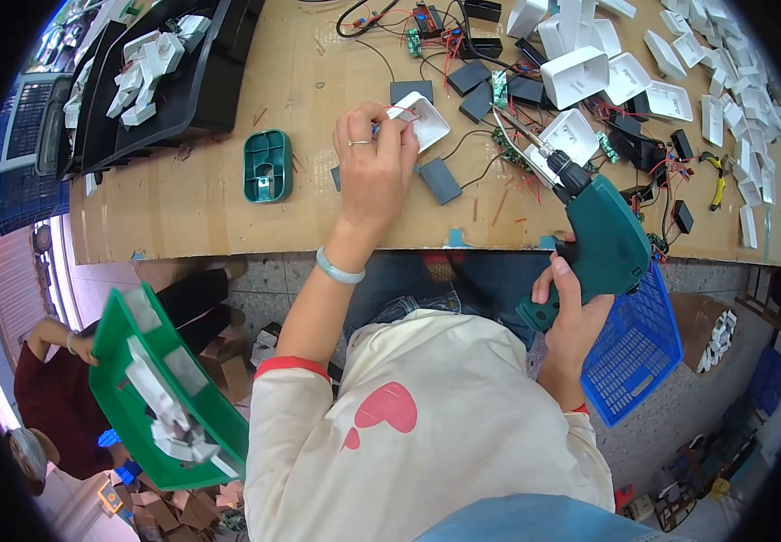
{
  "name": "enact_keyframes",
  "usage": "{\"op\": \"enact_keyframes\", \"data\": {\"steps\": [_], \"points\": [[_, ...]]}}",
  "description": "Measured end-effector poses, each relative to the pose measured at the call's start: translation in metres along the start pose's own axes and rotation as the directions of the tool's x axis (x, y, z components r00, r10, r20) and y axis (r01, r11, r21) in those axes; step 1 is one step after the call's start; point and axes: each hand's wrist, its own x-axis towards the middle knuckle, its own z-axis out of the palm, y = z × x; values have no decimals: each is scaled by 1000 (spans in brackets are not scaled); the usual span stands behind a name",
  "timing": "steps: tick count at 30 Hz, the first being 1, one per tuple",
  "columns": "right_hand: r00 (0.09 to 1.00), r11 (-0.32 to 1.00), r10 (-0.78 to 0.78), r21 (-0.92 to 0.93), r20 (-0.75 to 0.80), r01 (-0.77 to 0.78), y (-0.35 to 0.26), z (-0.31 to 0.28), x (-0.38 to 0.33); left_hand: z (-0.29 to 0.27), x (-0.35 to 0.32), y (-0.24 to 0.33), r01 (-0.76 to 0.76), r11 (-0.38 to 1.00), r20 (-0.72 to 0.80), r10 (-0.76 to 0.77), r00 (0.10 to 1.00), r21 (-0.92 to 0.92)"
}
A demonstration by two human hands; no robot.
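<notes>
My left hand (372,167) is over the middle of the table, its fingers closed on the near-left edge of a small white plastic case (428,125). Thin red wires show at the case's open side, but the fingertips are partly hidden. A green pistol-shaped soldering gun (609,237) is gripped in my right hand (573,307) at the table's front edge. Its metal tip points up and left, above the loose parts and apart from the case in my left hand. Dark grey rectangular blocks (440,182) with black leads lie between the two hands.
A green divided tray (268,167) sits left of my left hand; a black bin (214,86) holds white parts behind it. White cases (576,77) and a yellow-handled cutter (717,185) lie to the right. At lower left a person carries a green crate (111,397).
</notes>
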Motion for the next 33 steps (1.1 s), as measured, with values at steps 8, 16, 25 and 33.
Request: {"op": "enact_keyframes", "data": {"steps": [8,16,25,33], "points": [[996,992,40,-115,-82,-49,4,-8,-1,-22,5,-2,248,918,-178,-312,933,-308],[1000,1000,-13,4,-19,13,2,-10,7,-214,23,-47,265,572,-339,-733,590,-776],[999,998,-30,59,20,29,12,-2,19,-470,-106,-278,820,544,-655,-556,512,180],[991,993,-115,32,-63,117,5,-4,16,-370,-77,-268,549,187,-457,-376,806,815]]}}
